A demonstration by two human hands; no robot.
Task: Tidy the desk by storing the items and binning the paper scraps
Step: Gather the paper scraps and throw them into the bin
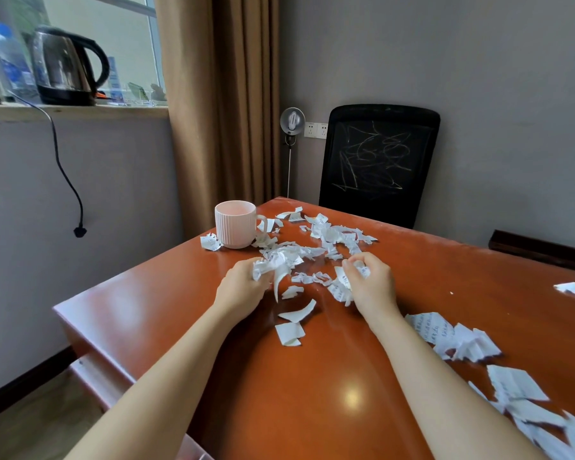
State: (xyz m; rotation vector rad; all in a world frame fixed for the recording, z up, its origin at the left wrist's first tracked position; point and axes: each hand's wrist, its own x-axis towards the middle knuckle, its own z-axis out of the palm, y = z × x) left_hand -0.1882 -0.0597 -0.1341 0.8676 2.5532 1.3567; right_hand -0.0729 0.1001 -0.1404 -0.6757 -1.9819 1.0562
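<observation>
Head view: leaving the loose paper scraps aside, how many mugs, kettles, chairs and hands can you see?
Mug: 1
Kettle: 1
Chair: 1
Hands: 2, the left hand and the right hand, each holding scraps
Total: 5
</observation>
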